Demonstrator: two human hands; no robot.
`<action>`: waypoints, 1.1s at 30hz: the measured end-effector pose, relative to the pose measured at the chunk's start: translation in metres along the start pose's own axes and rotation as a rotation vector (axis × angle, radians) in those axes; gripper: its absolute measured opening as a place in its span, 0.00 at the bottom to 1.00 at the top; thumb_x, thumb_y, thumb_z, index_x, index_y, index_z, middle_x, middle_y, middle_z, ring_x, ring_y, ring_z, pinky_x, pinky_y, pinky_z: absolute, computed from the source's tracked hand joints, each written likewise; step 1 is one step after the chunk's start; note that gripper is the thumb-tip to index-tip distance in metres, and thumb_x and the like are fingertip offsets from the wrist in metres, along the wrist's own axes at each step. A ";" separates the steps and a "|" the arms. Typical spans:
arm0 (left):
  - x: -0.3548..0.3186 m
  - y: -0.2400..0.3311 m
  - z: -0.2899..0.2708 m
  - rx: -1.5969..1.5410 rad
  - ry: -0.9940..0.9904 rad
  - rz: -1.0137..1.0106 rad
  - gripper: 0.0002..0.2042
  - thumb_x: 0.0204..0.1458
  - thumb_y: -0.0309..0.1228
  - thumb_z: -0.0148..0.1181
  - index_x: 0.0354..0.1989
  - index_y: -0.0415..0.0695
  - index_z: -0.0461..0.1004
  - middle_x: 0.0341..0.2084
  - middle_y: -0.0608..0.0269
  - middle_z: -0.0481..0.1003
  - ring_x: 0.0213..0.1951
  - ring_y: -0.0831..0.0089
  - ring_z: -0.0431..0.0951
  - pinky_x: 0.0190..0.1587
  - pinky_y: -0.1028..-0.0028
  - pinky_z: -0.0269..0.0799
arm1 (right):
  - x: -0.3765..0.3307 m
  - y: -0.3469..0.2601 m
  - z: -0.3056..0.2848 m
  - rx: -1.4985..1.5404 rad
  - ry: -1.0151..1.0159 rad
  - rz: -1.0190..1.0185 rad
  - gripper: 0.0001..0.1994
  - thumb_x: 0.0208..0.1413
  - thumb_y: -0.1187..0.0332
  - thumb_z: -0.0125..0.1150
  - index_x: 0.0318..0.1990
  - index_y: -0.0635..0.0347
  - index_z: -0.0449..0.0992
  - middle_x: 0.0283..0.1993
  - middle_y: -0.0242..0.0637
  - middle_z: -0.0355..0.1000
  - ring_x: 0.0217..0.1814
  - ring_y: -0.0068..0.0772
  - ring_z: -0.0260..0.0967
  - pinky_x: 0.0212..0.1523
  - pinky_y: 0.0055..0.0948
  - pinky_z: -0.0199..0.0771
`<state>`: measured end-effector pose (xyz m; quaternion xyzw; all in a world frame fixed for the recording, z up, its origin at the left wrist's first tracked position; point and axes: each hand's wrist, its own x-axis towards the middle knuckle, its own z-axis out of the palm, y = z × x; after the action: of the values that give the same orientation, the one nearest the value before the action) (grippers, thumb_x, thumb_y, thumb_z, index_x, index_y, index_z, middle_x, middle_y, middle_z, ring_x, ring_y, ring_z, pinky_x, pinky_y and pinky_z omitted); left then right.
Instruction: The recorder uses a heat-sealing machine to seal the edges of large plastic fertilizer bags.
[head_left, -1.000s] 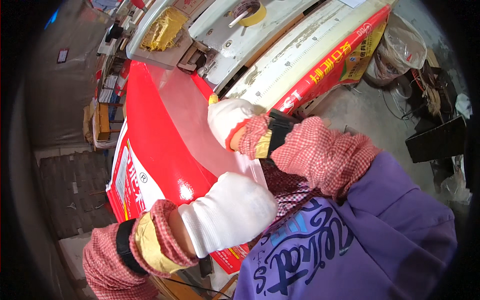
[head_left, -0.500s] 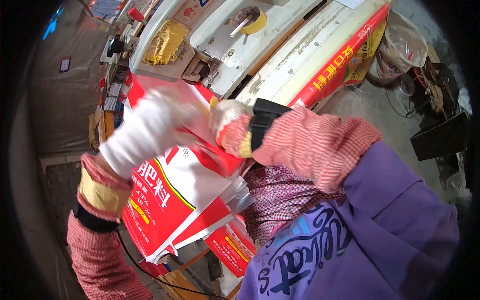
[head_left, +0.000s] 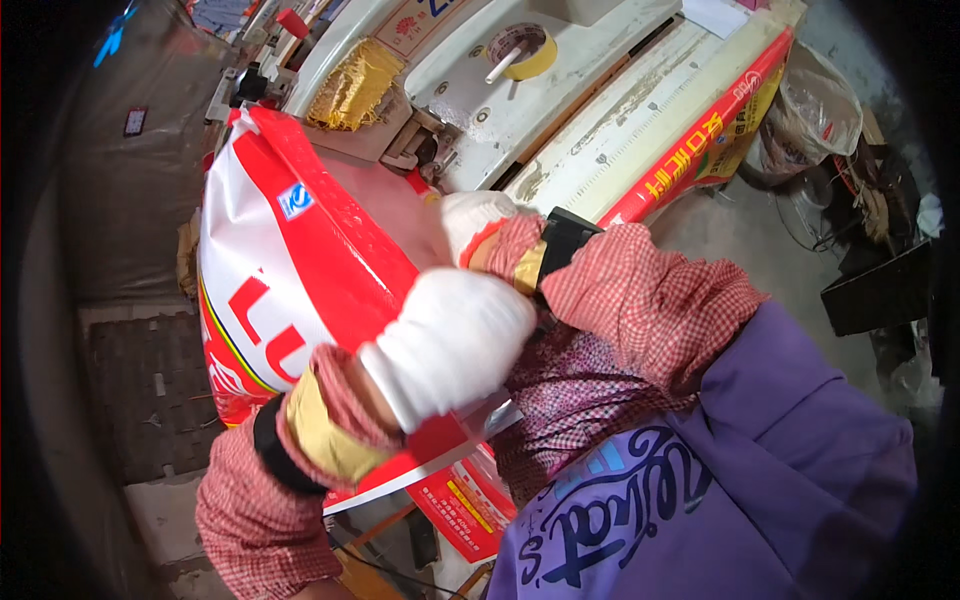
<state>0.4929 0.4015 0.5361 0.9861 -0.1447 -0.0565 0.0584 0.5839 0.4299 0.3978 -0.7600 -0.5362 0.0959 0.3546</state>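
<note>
A large red and white printed sack [head_left: 265,250] spreads out on the left, its upper part slanting up toward the machine. Over its right part is my left hand [head_left: 460,335] in a white glove, the back of it toward me, rounded and slightly blurred; its fingers are hidden. Just above, my right hand [head_left: 475,220], also gloved in white, is at the sack's upper right edge in front of the machine [head_left: 420,150]. Its fingers are smeared by motion, so its grip does not show.
A roll of yellow tape [head_left: 525,52] with a white stick in it lies on the machine's pale bed. Yellow woven cloth [head_left: 352,85] covers part of the machine. More printed sacks [head_left: 465,505] are below. A plastic bag [head_left: 810,110] and a dark box [head_left: 880,285] stand at right.
My left hand has come down and right, toward my body. The sack has swung up and left, its large white and red panel now spread out. My right hand has shifted slightly right.
</note>
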 end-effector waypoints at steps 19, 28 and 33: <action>-0.139 -0.056 -0.042 0.828 -0.010 -0.502 0.04 0.44 0.31 0.56 0.22 0.47 0.75 0.17 0.59 0.73 0.24 0.63 0.74 0.27 0.63 0.66 | 0.020 -0.047 0.007 -0.139 -0.116 -0.404 0.39 0.47 0.57 0.61 0.63 0.69 0.55 0.69 0.49 0.51 0.70 0.47 0.49 0.68 0.38 0.51; -0.288 0.107 -0.087 1.133 0.561 -0.846 0.09 0.46 0.22 0.60 0.37 0.44 0.75 0.42 0.50 0.75 0.41 0.56 0.75 0.45 0.63 0.72 | -0.010 -0.181 0.020 -0.097 -0.591 -0.564 0.12 0.54 0.60 0.54 0.35 0.54 0.81 0.32 0.47 0.77 0.34 0.47 0.76 0.31 0.45 0.75; -0.340 0.152 0.042 0.887 0.826 -1.633 0.23 0.53 0.32 0.60 0.57 0.40 0.65 0.53 0.46 0.66 0.49 0.62 0.69 0.52 0.67 0.67 | -0.133 -0.223 0.034 0.716 -1.261 -0.771 0.15 0.55 0.56 0.55 0.44 0.55 0.75 0.32 0.47 0.75 0.33 0.43 0.76 0.32 0.35 0.75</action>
<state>0.1213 0.3518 0.5465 0.6587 0.5966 0.3248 -0.3235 0.3449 0.3658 0.4848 -0.1665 -0.7951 0.5417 0.2158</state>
